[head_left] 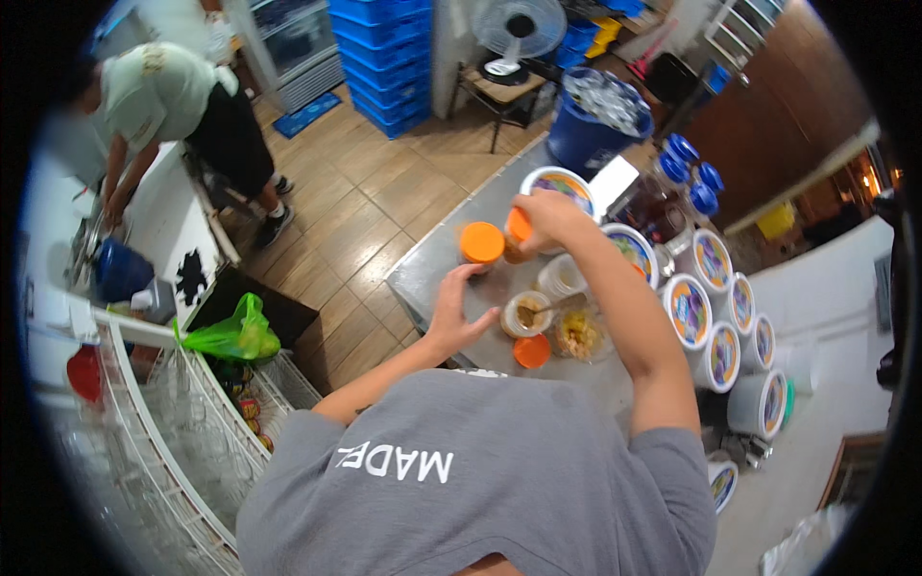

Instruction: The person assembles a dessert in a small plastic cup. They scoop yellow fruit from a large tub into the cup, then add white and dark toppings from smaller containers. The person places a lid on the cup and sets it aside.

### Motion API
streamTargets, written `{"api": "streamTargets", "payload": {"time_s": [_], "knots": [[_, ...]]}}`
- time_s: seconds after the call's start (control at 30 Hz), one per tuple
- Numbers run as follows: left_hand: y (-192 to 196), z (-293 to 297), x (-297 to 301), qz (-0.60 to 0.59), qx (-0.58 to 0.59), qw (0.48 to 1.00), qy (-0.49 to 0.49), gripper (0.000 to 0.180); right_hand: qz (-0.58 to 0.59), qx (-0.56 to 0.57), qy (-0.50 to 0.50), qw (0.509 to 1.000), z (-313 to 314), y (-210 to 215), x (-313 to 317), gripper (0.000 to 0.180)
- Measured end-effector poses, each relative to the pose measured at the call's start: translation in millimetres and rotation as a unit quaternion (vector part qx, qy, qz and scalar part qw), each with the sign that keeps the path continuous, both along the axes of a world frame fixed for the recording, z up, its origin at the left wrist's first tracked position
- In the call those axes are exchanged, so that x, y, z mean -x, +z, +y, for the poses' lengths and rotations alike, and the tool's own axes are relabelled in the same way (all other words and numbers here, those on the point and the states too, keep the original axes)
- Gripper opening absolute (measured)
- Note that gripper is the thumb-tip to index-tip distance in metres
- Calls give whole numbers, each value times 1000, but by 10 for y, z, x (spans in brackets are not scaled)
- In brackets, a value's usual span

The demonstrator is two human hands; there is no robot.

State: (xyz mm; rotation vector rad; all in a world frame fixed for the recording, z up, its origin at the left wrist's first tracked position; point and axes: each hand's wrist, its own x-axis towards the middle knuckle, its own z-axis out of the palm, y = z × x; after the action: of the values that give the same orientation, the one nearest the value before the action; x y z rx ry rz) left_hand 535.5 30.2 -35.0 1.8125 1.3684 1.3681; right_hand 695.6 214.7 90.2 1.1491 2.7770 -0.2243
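My right hand (555, 223) is closed on a jar with an orange lid (519, 227), gripping it near the top. Just left of it stands a second orange-lidded jar (481, 243). Beside that jar's near side is my left hand (453, 315), thumb and fingers spread; whether its fingertips touch the jar I cannot tell. Closer to me, an open jar (519, 324) holds brownish contents and a spoon (555, 305). Behind it is an uncovered clear jar (561, 276). A loose orange lid (531, 351) lies beside a clear container of yellowish food pieces (578, 336).
The metal table (423, 271) carries several white labelled tubs (688, 309) on the right, blue-capped bottles (672, 173) and a blue bucket (591, 144). Left are a wire rack (173, 413) and green bag (240, 331). Another person (173, 106) bends over a sink.
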Motion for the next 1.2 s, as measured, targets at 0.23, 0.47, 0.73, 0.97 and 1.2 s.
{"api": "streamTargets", "payload": {"time_s": [0.23, 0.47, 0.73, 0.97, 1.2], "knots": [[836, 340, -213, -120, -50, 992, -2, 109, 143, -131, 41, 980, -806, 1222, 273, 53], [771, 98, 74, -159, -3, 987, 7, 84, 200, -53, 111, 972, -1280, 1040, 388, 58], [771, -144, 162, -131, 47, 990, -7, 70, 138, 17, 200, 970, -1250, 1019, 194, 67], [529, -8, 95, -158, 97, 982, -28, 72, 44, 84, 116, 989, -1172, 1095, 260, 53], [343, 63, 262, -172, 76, 981, -46, 73, 214, 71, 63, 972, -1224, 700, 124, 71]]}}
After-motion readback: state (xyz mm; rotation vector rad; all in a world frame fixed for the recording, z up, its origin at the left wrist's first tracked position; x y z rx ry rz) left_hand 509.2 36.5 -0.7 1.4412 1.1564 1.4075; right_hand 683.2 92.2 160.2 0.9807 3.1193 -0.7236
